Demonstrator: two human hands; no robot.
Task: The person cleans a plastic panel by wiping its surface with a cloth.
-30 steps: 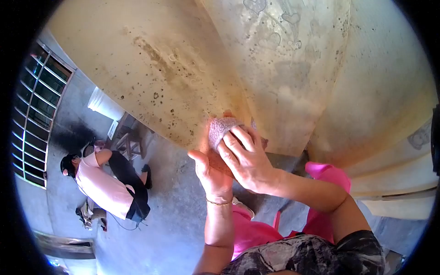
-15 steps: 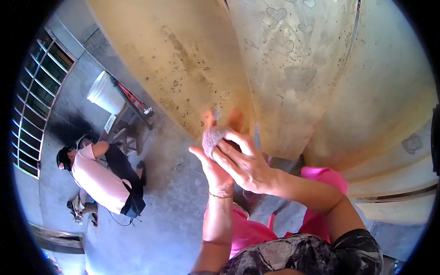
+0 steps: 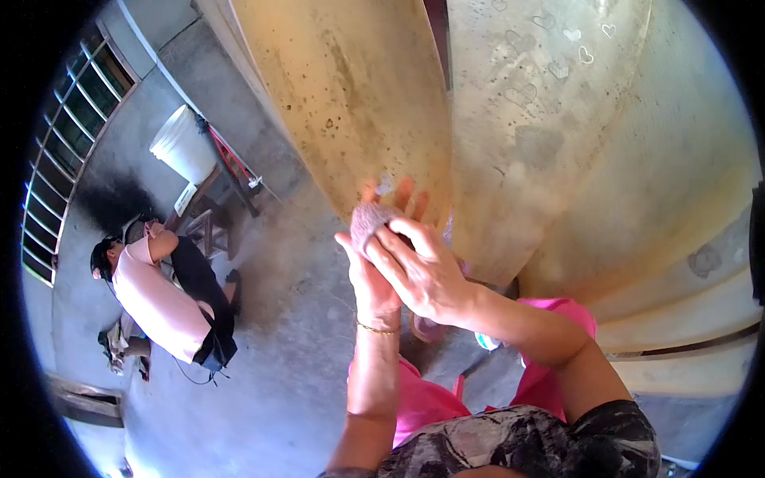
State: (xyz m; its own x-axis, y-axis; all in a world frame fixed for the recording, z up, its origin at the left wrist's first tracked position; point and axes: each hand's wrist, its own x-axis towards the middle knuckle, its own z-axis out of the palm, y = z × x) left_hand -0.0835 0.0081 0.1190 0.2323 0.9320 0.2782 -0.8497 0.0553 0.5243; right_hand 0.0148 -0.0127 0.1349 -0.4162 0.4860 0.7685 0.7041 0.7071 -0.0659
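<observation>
A textured, pinkish-purple pad [image 3: 369, 225] is under the bent fingers of my right hand [image 3: 422, 275], which presses it towards my left palm. My left hand [image 3: 373, 279], with a thin gold bracelet at the wrist, is turned palm up beneath the pad. Its thumb stands out to the left, and its spread fingertips look orange against the lower end of a yellowish, spotted sheet [image 3: 374, 95]. Whether a layer of the sheet lies between pad and palm cannot be made out.
Larger pale sheets [image 3: 590, 159] with heart drawings hang at the right. On the left, a person in a pink shirt [image 3: 155, 299] crouches by a wooden stool [image 3: 209, 233]. A white bucket [image 3: 185, 145] and a barred window [image 3: 68, 151] are behind.
The view has shifted, and the spotted sheet now looks narrower and further right, with more floor showing. Both hands have moved slightly up, still together around the pad.
</observation>
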